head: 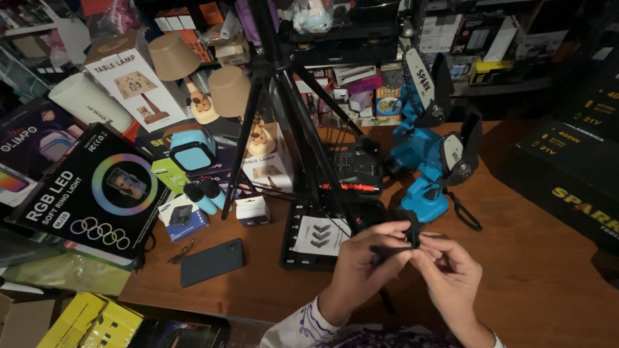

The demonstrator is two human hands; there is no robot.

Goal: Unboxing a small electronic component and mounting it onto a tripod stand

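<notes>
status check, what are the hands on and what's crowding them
Left hand and right hand both pinching a small black part. Blue mini chainsaw just beyond. Black tripod leg close by the left hand.

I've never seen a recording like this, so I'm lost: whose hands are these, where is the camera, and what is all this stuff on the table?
There is no machine here: a person wears a camera on the head, so the one picture looks down at their own two hands. The left hand and right hand meet over a wooden table, pinching a small black part between the fingertips; what it is exactly is too dark to tell. Just behind them stand a black tripod and two blue mini chainsaws. To the left lie a dark phone, a ring light box and small lamps. Shelves of boxed goods fill the background.
</notes>
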